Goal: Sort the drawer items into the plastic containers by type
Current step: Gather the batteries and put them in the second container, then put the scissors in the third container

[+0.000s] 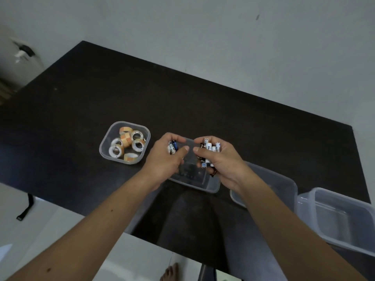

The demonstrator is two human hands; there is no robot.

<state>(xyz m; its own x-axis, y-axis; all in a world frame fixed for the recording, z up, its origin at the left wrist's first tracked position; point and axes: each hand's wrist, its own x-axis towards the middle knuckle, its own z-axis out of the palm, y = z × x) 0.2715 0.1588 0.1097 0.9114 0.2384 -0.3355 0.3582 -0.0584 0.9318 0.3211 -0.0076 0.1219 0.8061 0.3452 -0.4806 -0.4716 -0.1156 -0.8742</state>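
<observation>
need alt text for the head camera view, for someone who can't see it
Seen from above, a left hand and right hand each hold a bunch of batteries over a clear plastic container on a dark table. To the left, a square container holds tape rolls; two more containers sit at right.

Black table, clear containers, orange-and-white checked tape rolls, white and blue batteries.
</observation>
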